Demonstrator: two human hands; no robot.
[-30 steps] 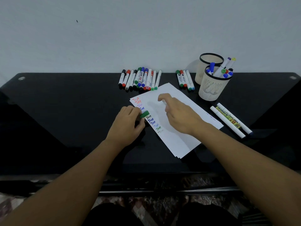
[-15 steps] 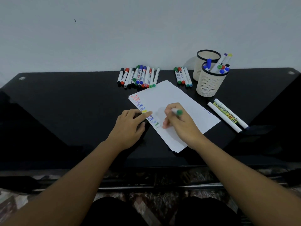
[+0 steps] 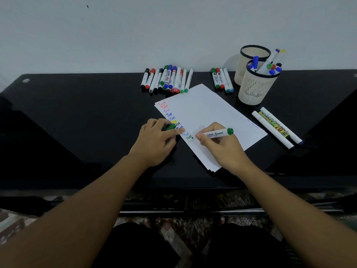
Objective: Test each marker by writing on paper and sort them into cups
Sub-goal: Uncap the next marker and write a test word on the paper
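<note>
A stack of white paper point(image 3: 208, 111) lies on the black table, with a column of coloured "Test" words down its left edge. My right hand point(image 3: 222, 149) grips a white marker with a green end point(image 3: 218, 133), its tip on the paper just below the last green word. My left hand point(image 3: 156, 142) holds the green cap point(image 3: 171, 126) and its index finger presses the paper's left edge. Two mesh cups stand at the back right: the near cup point(image 3: 255, 88) holds several markers, the far cup point(image 3: 249, 60) looks empty.
A row of several markers point(image 3: 166, 80) lies at the back centre, and a smaller group point(image 3: 222, 80) beside the cups. Two long white markers point(image 3: 276, 126) lie right of the paper. The table's front edge point(image 3: 173, 182) is near my forearms. A white wall rises behind.
My right hand moved down the paper and turned the marker so its tip meets the sheet by the last word. My left hand stayed at the paper's left edge with the cap.
</note>
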